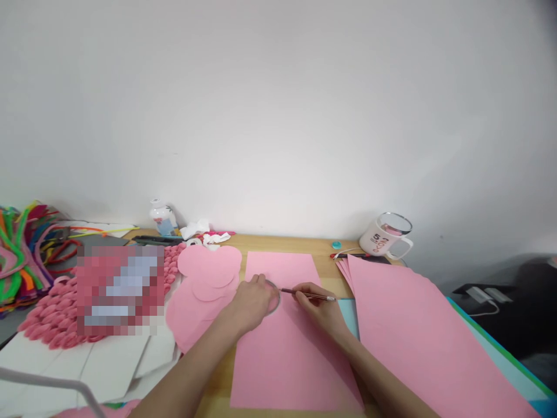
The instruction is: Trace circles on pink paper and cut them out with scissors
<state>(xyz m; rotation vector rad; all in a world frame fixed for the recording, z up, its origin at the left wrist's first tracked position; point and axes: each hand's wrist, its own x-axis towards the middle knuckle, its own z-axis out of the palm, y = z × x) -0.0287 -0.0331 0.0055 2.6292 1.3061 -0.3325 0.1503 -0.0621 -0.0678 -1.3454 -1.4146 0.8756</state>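
A pink paper sheet (287,354) lies flat on the wooden table (322,247) in front of me. My left hand (251,302) presses down on a round clear disc (274,302) that rests on the sheet's upper part, fingers spread over it. My right hand (319,307) is closed around a thin pencil (307,294) whose tip touches the disc's right rim. Several cut pink paper circles (209,270) lie stacked just left of the sheet.
A stack of pink sheets (418,337) lies at the right, with a white mug (385,237) behind it. Pink curled pieces (52,316), colourful pipe cleaners (21,255), a small bottle (162,217) and white paper (87,366) fill the left.
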